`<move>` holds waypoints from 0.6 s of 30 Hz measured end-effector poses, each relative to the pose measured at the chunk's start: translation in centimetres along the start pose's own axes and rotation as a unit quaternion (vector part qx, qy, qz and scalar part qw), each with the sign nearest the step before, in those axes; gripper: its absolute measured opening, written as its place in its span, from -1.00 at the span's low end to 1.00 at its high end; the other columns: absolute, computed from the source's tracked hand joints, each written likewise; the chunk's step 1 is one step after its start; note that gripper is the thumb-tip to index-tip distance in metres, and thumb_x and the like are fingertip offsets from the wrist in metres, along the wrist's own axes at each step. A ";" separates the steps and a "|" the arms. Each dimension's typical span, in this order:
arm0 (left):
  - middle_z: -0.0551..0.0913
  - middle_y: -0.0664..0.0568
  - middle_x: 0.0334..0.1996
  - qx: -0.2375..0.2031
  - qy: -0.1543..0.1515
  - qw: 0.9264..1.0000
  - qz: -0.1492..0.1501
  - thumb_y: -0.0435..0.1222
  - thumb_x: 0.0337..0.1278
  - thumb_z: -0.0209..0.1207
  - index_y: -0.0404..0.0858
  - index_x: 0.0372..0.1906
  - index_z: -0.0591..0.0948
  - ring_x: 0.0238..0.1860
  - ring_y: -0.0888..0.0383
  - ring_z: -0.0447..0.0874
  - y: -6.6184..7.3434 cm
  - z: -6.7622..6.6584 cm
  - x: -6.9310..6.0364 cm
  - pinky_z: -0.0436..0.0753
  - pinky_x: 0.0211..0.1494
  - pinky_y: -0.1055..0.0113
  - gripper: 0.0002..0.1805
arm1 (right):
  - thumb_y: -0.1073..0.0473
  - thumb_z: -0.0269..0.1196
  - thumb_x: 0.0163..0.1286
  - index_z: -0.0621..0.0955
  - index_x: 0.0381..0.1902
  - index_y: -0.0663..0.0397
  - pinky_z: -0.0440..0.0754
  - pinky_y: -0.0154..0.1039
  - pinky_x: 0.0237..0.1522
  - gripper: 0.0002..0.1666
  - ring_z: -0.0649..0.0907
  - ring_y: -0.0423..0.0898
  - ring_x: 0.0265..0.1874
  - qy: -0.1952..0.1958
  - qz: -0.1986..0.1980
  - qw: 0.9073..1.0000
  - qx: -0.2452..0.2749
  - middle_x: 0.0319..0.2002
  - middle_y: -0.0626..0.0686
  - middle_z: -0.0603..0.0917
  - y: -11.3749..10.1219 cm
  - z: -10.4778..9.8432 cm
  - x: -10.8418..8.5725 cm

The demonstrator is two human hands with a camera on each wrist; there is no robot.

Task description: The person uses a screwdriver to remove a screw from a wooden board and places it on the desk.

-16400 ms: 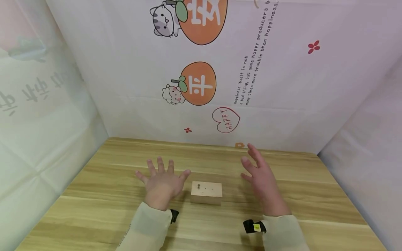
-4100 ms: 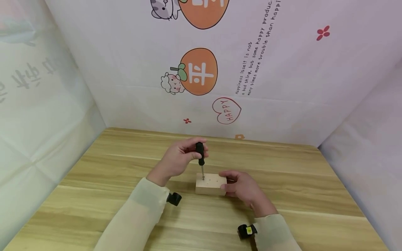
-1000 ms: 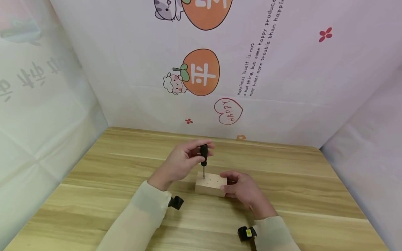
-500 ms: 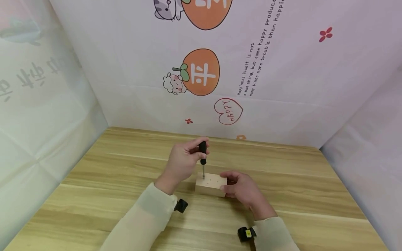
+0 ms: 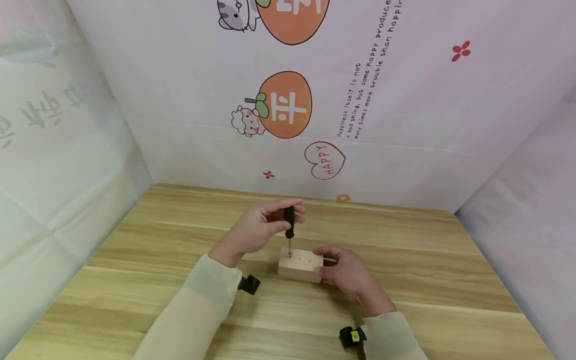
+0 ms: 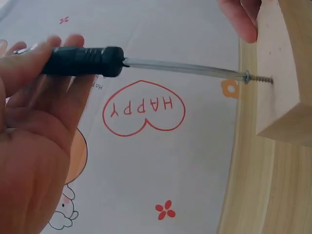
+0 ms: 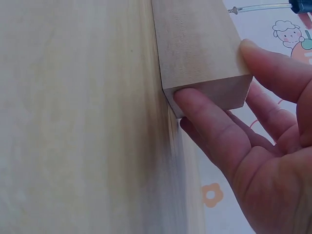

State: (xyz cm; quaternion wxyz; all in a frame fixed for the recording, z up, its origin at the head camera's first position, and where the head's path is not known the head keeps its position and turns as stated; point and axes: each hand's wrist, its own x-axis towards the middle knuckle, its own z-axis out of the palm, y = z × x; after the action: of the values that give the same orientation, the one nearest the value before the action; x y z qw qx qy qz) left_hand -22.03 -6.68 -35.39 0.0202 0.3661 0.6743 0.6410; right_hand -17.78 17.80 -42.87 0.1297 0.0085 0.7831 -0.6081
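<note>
My left hand holds a screwdriver by its black handle, with thumb and fingers around it. The shaft points down, and its tip meets the head of a screw. Part of the threaded shank shows above the surface, the rest hidden in a pale wooden block. Several small dark holes mark the block's top. At the block's right end, my right hand grips it, thumb on the near edge and fingers against the end and far side, as the right wrist view of the block shows.
The block lies on a wood-grain table. Behind the table hangs a white printed cloth, with more cloth at both sides. A black wrist camera sits at the left cuff, another camera at the right.
Earliest, both hands were empty beside the block; later the left held the screwdriver on the screw. Over the last second, the left wrist swung right and back; the right hand kept its grip.
</note>
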 end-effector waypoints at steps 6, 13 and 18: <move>0.71 -0.20 -0.14 0.005 0.037 0.999 -0.002 -0.60 0.19 0.21 -0.34 0.17 0.64 -0.12 -0.03 0.74 -0.2 0.0 0.0 0.68 0.03 0.15 -0.57 | 0.40 0.39 0.25 0.65 0.16 0.14 0.72 -0.07 -0.17 -0.52 0.64 0.04 -0.05 -0.003 -0.006 1.000 -0.008 0.12 0.18 0.59 0.2 -0.1 0.1; 0.70 -0.17 -0.13 0.000 0.123 0.992 0.005 -0.64 0.13 0.25 -0.33 0.10 0.69 -0.16 -0.02 0.74 0.1 1.6 -0.4 0.70 -0.03 0.16 -0.58 | 0.39 0.41 0.24 0.67 0.14 0.11 0.73 -0.09 -0.19 -0.52 0.63 0.01 -0.06 0.003 -0.008 1.000 -0.030 0.08 0.14 0.62 0.1 0.0 0.2; 0.72 -0.11 -0.17 0.051 0.188 0.980 0.037 -0.60 0.08 0.32 -0.31 0.11 0.70 -0.24 0.07 0.76 0.4 3.1 -0.8 0.72 -0.10 0.22 -0.56 | 0.41 0.40 0.24 0.68 0.14 0.10 0.73 -0.09 -0.20 -0.52 0.64 0.00 -0.06 0.008 -0.009 0.999 -0.032 0.08 0.13 0.62 0.1 0.1 0.3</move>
State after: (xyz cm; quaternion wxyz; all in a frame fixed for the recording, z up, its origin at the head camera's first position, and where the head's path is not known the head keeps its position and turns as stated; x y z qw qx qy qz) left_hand -19.69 -4.47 -35.94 -0.1495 0.2641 0.6842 0.6631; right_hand -17.98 17.67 -43.06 0.1181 0.0027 0.8036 -0.5833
